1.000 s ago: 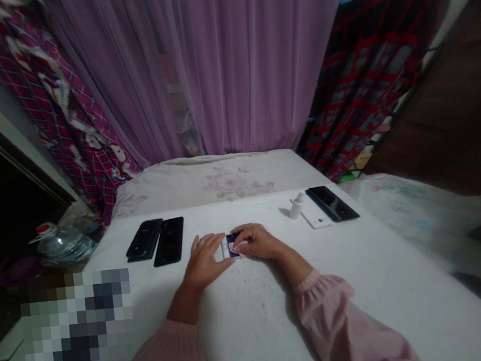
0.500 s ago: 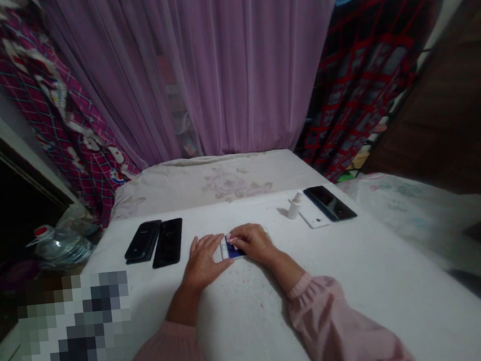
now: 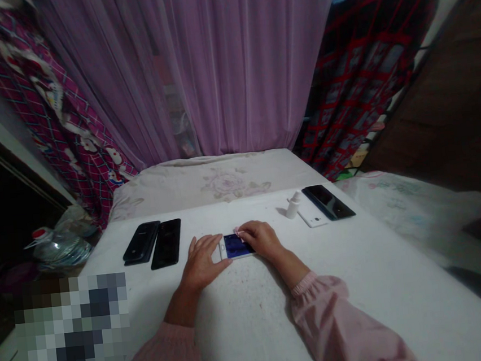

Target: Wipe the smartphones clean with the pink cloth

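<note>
A white smartphone (image 3: 237, 246) with a lit blue screen lies flat on the white-covered table. My left hand (image 3: 203, 261) steadies its left end, the thumb along the near edge and the fingertips at the far edge. Between the fingers of my right hand (image 3: 264, 239) is pinched a small pink cloth (image 3: 239, 233), touching the upper part of the screen. The right end of the phone is hidden under that hand. To the right stands a small white spray bottle (image 3: 294, 205), apart from both hands.
Two dark phones, a folded-looking one (image 3: 141, 241) and a black one (image 3: 166, 244), lie on the left. Behind the bottle are a white phone (image 3: 313, 218) and dark phones (image 3: 328, 201). A large water jug (image 3: 55, 246) stands beyond the table's left edge.
My right hand has slid the pink cloth to the right across the screen, uncovering more of the blue. My left hand keeps its hold on the phone.
</note>
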The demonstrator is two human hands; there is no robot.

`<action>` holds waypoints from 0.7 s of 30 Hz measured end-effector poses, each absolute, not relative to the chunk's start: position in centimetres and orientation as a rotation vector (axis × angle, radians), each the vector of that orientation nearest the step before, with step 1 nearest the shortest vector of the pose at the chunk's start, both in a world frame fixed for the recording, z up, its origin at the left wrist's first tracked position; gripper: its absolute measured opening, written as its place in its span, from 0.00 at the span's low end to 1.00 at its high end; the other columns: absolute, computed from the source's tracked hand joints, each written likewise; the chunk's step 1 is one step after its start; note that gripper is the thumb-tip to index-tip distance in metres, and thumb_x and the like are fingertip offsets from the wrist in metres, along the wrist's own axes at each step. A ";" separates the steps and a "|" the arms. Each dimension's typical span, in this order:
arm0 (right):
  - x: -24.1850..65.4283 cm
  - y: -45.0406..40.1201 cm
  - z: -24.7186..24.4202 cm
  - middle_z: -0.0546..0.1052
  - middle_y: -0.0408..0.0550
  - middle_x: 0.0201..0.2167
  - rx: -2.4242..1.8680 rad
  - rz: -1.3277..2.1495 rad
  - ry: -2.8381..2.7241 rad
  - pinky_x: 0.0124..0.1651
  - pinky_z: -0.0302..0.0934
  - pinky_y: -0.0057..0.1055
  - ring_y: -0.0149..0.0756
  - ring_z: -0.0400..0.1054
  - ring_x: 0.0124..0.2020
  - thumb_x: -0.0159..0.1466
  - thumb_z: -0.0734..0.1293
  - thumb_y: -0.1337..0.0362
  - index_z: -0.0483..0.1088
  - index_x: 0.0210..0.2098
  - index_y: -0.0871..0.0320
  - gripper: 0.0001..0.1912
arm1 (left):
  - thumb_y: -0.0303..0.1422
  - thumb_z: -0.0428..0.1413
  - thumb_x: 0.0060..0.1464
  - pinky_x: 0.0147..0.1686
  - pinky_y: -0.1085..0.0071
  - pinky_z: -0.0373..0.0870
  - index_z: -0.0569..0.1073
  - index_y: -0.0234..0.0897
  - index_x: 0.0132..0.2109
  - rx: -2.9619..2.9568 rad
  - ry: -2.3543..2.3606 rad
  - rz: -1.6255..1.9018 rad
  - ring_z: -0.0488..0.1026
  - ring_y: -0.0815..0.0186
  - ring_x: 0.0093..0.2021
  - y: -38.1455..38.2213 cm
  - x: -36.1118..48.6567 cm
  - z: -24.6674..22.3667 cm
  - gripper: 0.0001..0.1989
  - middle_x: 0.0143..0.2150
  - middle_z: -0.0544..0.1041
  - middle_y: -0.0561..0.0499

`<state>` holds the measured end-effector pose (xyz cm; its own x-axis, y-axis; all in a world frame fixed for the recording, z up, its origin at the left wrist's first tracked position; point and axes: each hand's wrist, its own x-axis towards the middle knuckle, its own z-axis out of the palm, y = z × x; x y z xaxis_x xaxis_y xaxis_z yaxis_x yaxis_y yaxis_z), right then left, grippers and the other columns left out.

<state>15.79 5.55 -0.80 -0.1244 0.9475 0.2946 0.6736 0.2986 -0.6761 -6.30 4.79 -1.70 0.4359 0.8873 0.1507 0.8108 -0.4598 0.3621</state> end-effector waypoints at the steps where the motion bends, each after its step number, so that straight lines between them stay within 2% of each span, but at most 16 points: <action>1: 15.8 5.6 -0.8 0.81 0.47 0.37 -1.443 0.507 -1.874 0.43 0.64 0.30 0.36 0.74 0.39 0.63 0.66 0.63 0.78 0.36 0.53 0.07 | 0.44 0.59 0.52 0.66 0.49 0.43 0.64 0.45 0.62 2.457 1.478 0.477 0.61 0.55 0.63 4.8 -6.3 -1.7 0.31 0.61 0.70 0.48; 5: 16.9 5.5 -1.0 0.80 0.47 0.37 -1.291 0.692 -1.887 0.44 0.65 0.30 0.36 0.74 0.39 0.61 0.68 0.62 0.78 0.34 0.54 0.06 | 0.45 0.59 0.52 0.66 0.49 0.43 0.64 0.46 0.62 2.458 1.476 0.482 0.61 0.54 0.63 4.8 -6.4 -1.9 0.31 0.61 0.70 0.49; 10: 18.8 5.0 -1.3 0.78 0.51 0.45 -1.121 0.902 -1.869 0.46 0.66 0.32 0.38 0.73 0.45 0.58 0.70 0.58 0.79 0.30 0.56 0.08 | 0.45 0.60 0.51 0.66 0.49 0.44 0.65 0.47 0.62 2.459 1.484 0.480 0.61 0.54 0.63 4.8 -6.4 -1.9 0.31 0.61 0.70 0.49; 14: 18.5 5.2 -1.6 0.79 0.51 0.41 -1.144 0.801 -1.840 0.47 0.65 0.34 0.39 0.73 0.44 0.59 0.69 0.60 0.78 0.31 0.55 0.07 | 0.44 0.60 0.51 0.66 0.48 0.43 0.65 0.45 0.62 2.448 1.486 0.465 0.61 0.53 0.63 4.8 -6.3 -1.7 0.32 0.61 0.70 0.48; 17: 17.6 5.4 -1.8 0.80 0.48 0.35 -1.263 0.680 -1.777 0.45 0.65 0.34 0.38 0.74 0.38 0.61 0.67 0.63 0.78 0.34 0.55 0.06 | 0.43 0.60 0.51 0.66 0.48 0.43 0.64 0.43 0.62 2.442 1.498 0.432 0.61 0.53 0.64 4.7 -6.3 -1.4 0.32 0.61 0.69 0.47; 21: 17.2 5.5 -1.7 0.81 0.48 0.35 -1.352 0.605 -1.733 0.43 0.65 0.33 0.38 0.74 0.36 0.61 0.67 0.65 0.77 0.35 0.55 0.06 | 0.43 0.59 0.53 0.66 0.49 0.43 0.64 0.41 0.62 2.446 1.501 0.407 0.60 0.52 0.64 4.7 -6.2 -1.2 0.32 0.62 0.69 0.46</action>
<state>17.17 5.46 -1.67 -0.0702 0.9456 0.3175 0.5427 0.3033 -0.7832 -6.21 4.69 -1.18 0.4327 0.8949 0.1089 0.8274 -0.4422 0.3463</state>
